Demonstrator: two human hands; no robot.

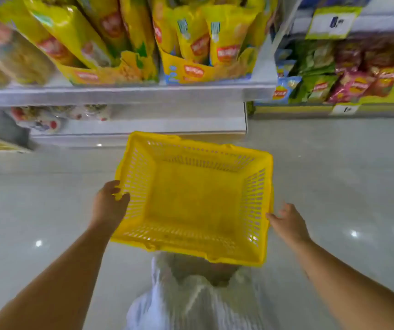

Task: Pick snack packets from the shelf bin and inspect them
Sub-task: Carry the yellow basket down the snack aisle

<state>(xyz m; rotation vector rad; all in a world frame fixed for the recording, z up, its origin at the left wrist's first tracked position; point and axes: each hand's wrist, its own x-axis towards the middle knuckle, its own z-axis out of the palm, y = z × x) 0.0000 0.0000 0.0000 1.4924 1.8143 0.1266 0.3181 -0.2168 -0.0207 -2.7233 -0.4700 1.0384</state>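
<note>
An empty yellow plastic basket (pixel 250 167) hangs over the floor in front of me, tilted a little. My left hand (pixel 109 204) grips its left rim, fingers curled over the edge. My right hand (pixel 287 222) is at the basket's right rim with loose fingers, the fingertips touching or just off the edge. Yellow snack packets (pixel 193 36) stand upright in cardboard trays on the metal shelf (pixel 124 94) above and beyond the basket. The whole view is motion-blurred.
A second rack at the right holds blue, green and red chip bags (pixel 329 77) with price tags. More packets (pixel 41 120) lie on a lower shelf at the left. Glossy pale floor (pixel 334 175) spreads around. A translucent plastic bag (pixel 191 298) sits below the basket.
</note>
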